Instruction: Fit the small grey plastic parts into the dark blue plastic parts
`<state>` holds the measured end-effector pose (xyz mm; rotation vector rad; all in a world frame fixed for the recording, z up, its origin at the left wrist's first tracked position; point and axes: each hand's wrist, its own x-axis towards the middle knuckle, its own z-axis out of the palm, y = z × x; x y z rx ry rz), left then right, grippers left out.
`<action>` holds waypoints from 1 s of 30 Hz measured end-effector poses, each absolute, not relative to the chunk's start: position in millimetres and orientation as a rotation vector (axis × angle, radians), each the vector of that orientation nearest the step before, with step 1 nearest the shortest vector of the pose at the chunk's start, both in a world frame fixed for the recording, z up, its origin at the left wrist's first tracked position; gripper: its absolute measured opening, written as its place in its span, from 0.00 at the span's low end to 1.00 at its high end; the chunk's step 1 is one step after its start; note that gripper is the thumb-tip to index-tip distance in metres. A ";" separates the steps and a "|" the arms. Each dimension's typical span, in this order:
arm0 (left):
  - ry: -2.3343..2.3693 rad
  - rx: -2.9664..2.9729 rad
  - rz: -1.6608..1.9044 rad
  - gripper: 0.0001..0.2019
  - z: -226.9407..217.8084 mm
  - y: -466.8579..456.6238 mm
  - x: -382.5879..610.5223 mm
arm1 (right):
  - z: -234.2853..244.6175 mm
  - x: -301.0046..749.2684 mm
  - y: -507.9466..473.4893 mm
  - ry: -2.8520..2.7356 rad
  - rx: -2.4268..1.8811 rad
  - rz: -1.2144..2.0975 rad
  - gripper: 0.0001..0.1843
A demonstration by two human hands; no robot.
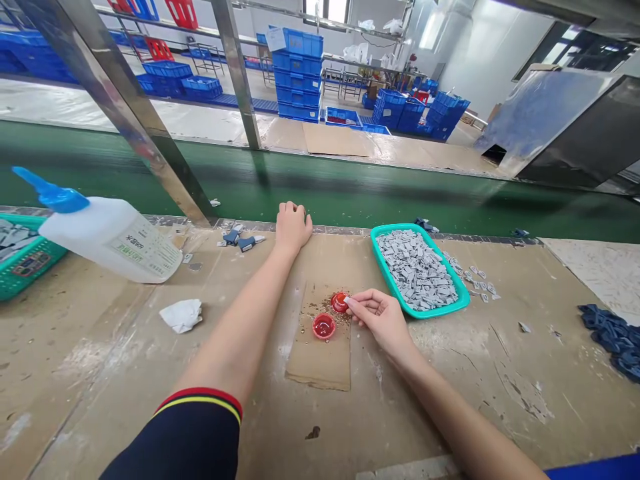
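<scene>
My left hand (294, 228) is at the far edge of the table, beside the green belt. Its fingers are curled down and their tips are hidden, so I cannot see what they hold, if anything. Between the thumb and fingers of my right hand (381, 319) is a small pale grey plastic piece (349, 301), just at the rim of a shallow red dish (340, 302). A second red cup (323, 326) with red liquid stands nearer to me. Both rest on a stained cardboard piece (320, 370). To the right, a teal tray (465, 305) is filled with small grey pieces.
A white bottle with a blue nozzle (113, 237) stands at left beside a green basket (30, 267). Crumpled tissue (183, 315) lies nearer. Dark blue pieces (613, 340) are heaped at far right. A metal post (150, 153) rises at the green belt (320, 180).
</scene>
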<state>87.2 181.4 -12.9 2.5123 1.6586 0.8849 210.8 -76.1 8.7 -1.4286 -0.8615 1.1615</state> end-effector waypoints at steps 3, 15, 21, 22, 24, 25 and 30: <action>1.653 2.509 0.892 0.10 -12.7 181.0 86.7 | 7.6 211.0 -76.1 -0.864 -1.427 1.163 0.19; 1.607 2.485 0.915 0.10 -12.6 182.6 84.8 | 10.6 213.0 -75.4 -0.864 -1.408 1.159 0.20; 1.407 2.564 0.870 0.14 11.6 192.7 105.8 | 21.3 213.4 -78.6 -0.808 -1.330 1.172 0.22; 1.334 2.586 0.832 0.15 17.8 196.7 118.4 | 22.4 212.5 -78.8 -0.803 -1.314 1.179 0.22; 1.142 2.641 0.712 0.15 30.2 203.2 152.1 | 23.4 210.6 -78.8 -0.810 -1.283 1.172 0.21; 1.038 2.666 0.638 0.14 35.8 204.8 171.8 | 23.3 210.0 -78.8 -0.814 -1.275 1.159 0.20; 0.757 2.696 0.357 0.13 50.3 201.4 260.9 | 21.2 212.6 -78.7 -0.802 -1.250 1.121 0.14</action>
